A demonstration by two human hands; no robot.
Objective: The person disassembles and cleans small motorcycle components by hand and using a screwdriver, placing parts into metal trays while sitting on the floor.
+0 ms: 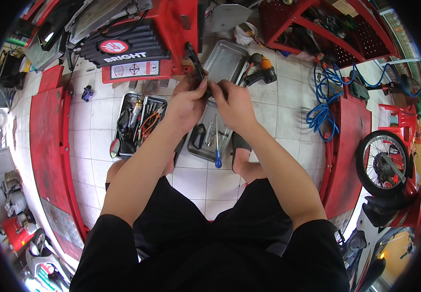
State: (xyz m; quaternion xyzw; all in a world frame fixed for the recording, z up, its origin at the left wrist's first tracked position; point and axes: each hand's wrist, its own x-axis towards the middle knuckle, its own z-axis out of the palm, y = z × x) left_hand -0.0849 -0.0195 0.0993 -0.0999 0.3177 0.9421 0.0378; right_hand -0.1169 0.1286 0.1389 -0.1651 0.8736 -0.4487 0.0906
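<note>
My left hand (pixel 186 102) is closed around a long, black, slightly curved part (pixel 195 59), which sticks up past the fingers. Close against it, my right hand (pixel 233 104) has its thumb and fingers pinched together at the part's lower end; what they grip there is hidden. Below both hands a grey metal tray (pixel 201 155) rests on the tiled floor. A screwdriver (pixel 217 155) with a blue handle, a spanner (pixel 210 134) and a black piece (pixel 198 136) lie in it.
A second grey tray (pixel 226 54) sits beyond my hands, beside an orange-and-black power tool (pixel 264 69). Left of my legs stands a toolbox (pixel 141 114) of tools. Red platforms (pixel 49 141) flank me. A red machine (pixel 171 29) rises ahead; blue hose (pixel 323 109) coils right.
</note>
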